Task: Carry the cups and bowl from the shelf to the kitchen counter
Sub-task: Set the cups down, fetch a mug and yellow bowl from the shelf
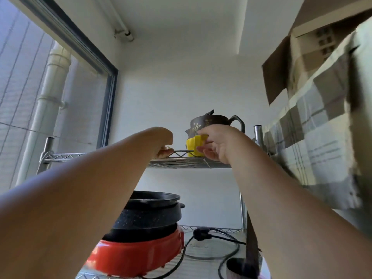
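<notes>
- Up on the top wire shelf (181,163), at its front edge, your left hand (164,144) is curled over something pale yellow that barely shows under the fingers; you cannot tell from here whether it is a cup or the bowl, nor whether the fingers have actually closed on it.
- Just to the right, the yellow cup (193,147) stands on that shelf, in front of a dark brown pot (211,122) with a handle.
- Your right hand (216,143) is on the yellow cup, thumb on its near side near the rim and fingers wrapped round its right side; the cup looks to be resting on the wire, not lifted.
- Judged from this, the task is at its start: nothing has reached the kitchen counter, which is out of view, and the lifting and carrying are all left.
- Below, a stack of black pans on a red cooker (141,250) fills the lower shelf.
</notes>
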`<state>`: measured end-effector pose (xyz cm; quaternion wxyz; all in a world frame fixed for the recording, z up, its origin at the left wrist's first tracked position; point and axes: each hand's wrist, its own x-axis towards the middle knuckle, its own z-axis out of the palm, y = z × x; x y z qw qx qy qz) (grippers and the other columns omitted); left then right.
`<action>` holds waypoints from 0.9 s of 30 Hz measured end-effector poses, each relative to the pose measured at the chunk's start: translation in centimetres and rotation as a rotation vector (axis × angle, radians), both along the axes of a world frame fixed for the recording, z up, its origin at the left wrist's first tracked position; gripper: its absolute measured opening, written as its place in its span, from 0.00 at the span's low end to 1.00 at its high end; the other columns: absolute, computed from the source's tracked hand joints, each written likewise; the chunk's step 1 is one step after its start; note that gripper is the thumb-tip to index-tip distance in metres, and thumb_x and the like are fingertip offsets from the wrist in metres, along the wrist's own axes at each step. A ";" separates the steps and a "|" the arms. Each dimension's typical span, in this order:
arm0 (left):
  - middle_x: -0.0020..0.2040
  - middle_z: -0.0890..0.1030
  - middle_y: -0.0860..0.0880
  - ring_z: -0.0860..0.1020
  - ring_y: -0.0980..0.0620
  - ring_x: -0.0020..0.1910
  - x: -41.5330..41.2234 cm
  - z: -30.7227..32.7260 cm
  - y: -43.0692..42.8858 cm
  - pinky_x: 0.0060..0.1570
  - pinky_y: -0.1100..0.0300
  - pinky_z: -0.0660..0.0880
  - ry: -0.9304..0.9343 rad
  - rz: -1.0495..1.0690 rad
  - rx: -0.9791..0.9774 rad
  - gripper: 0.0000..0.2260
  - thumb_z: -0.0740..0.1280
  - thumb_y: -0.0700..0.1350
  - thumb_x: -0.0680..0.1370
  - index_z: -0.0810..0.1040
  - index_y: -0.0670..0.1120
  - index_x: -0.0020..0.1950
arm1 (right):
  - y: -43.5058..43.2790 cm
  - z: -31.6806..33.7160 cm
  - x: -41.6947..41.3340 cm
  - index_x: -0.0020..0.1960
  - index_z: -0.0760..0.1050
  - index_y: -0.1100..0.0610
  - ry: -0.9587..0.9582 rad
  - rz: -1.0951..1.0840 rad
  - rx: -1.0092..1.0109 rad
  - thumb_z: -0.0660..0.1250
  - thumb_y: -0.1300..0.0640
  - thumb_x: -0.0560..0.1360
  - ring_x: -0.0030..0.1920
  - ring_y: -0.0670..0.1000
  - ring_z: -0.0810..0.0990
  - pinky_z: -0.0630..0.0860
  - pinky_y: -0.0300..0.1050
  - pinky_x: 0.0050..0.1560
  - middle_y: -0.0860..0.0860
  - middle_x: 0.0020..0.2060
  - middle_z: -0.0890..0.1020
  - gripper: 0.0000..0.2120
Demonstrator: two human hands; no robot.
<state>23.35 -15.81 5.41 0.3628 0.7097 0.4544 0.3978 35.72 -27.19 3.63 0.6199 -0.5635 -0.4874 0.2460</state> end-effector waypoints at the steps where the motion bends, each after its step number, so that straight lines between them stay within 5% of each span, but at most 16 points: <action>1: 0.35 0.74 0.44 0.71 0.53 0.12 -0.1 0.3 0.1 0.13 0.71 0.64 0.026 0.010 -0.035 0.07 0.58 0.40 0.81 0.70 0.37 0.50 | 0.1 0.1 0.2 0.64 0.67 0.65 0.028 0.036 -0.007 0.61 0.54 0.80 0.16 0.47 0.77 0.69 0.33 0.14 0.57 0.40 0.77 0.19; 5: 0.32 0.72 0.45 0.66 0.56 0.12 -1.0 1.3 0.9 0.13 0.73 0.61 0.100 0.030 -0.102 0.11 0.59 0.40 0.81 0.71 0.38 0.39 | 0.4 0.3 0.6 0.68 0.64 0.69 0.125 0.158 -0.005 0.58 0.56 0.81 0.19 0.49 0.79 0.71 0.34 0.15 0.58 0.41 0.77 0.21; 10: 0.33 0.69 0.52 0.63 0.61 0.20 -0.4 2.0 1.0 0.11 0.71 0.57 0.253 0.004 -0.206 0.15 0.56 0.45 0.82 0.71 0.40 0.37 | 0.4 0.2 0.7 0.60 0.68 0.68 0.203 0.241 0.014 0.56 0.57 0.82 0.20 0.51 0.80 0.72 0.35 0.16 0.60 0.39 0.77 0.15; 15: 0.36 0.72 0.49 0.60 0.59 0.27 0.5 2.6 1.7 0.14 0.72 0.58 0.369 0.083 -0.092 0.16 0.56 0.44 0.82 0.74 0.38 0.39 | 0.6 0.0 1.0 0.61 0.69 0.68 0.208 0.233 0.034 0.57 0.57 0.81 0.20 0.52 0.80 0.72 0.36 0.16 0.61 0.41 0.78 0.15; 20: 0.33 0.72 0.49 0.64 0.59 0.21 1.0 2.7 3.0 0.16 0.72 0.59 0.223 0.034 -0.203 0.14 0.58 0.45 0.81 0.72 0.39 0.38 | 1.0 -0.1 1.0 0.64 0.69 0.67 0.192 0.229 0.052 0.57 0.57 0.81 0.19 0.52 0.80 0.73 0.36 0.16 0.60 0.42 0.78 0.17; 27: 0.38 0.77 0.42 0.62 0.55 0.11 0.3 3.0 4.3 0.13 0.71 0.64 -0.111 -0.035 -0.267 0.09 0.62 0.37 0.77 0.67 0.41 0.37 | 1.2 0.0 1.6 0.50 0.74 0.67 0.193 0.234 0.031 0.58 0.57 0.81 0.20 0.51 0.81 0.73 0.36 0.17 0.59 0.39 0.81 0.13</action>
